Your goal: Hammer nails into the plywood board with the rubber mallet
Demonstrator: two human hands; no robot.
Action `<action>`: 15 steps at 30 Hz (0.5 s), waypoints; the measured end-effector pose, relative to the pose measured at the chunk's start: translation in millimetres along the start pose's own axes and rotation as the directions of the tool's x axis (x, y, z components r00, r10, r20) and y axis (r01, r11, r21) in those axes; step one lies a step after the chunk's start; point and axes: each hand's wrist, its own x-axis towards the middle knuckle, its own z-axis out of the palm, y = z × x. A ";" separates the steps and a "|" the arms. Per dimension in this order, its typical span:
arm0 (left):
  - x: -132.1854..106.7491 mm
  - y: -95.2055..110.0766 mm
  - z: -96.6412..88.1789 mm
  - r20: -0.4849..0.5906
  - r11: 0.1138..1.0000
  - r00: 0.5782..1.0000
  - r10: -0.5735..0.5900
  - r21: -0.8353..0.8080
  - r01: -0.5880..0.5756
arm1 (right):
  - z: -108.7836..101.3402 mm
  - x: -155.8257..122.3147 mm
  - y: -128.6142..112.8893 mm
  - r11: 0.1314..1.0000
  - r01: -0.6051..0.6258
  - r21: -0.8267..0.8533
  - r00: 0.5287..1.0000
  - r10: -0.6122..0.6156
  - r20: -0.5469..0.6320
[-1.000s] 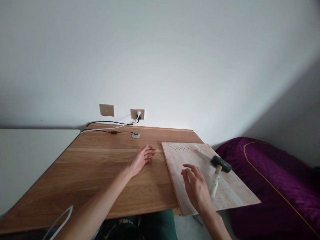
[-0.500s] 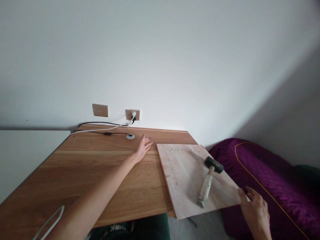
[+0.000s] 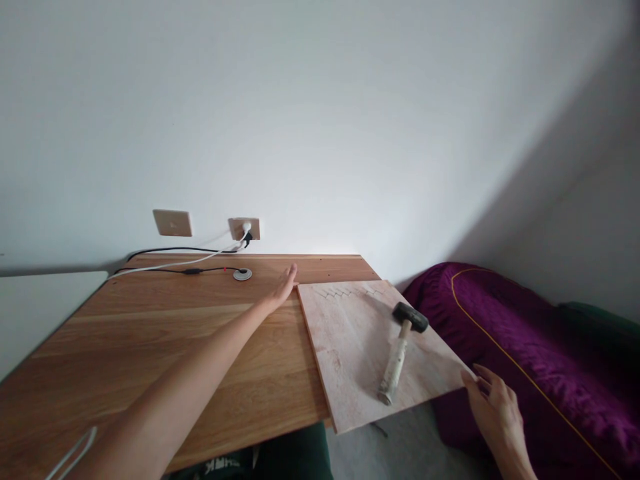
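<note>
A pale wooden board (image 3: 345, 347) lies on the right end of the wooden desk, its near right part jutting past the desk's edge. On the board rests a rubber mallet (image 3: 397, 357) with a black head and a worn, pale-stained handle. My left hand (image 3: 284, 288), fingers stretched out, is against the board's far left corner. At the near right corner, my right hand (image 3: 495, 407) has its thumb and fingers closed around the board's edge; the fingertips are partly hidden. Nobody's hand is on the mallet.
The desk (image 3: 200, 333) stands against a white wall with a socket (image 3: 245, 229) and plugged-in cables (image 3: 175, 261). A round cable grommet (image 3: 243, 274) sits near the back edge. To the right bulges a purple covered heap (image 3: 515, 327). A white surface (image 3: 45, 313) adjoins on the left.
My left hand has moved right, from bare desk to the board's far left corner. My right hand has closed on the near right corner. The view has shifted slightly right.
</note>
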 end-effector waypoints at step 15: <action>-24.2 14.5 -64.4 0.143 0.982 0.987 -0.068 0.183 0.042 | -7.6 -33.6 -23.7 0.997 -0.024 0.078 0.993 0.015 0.118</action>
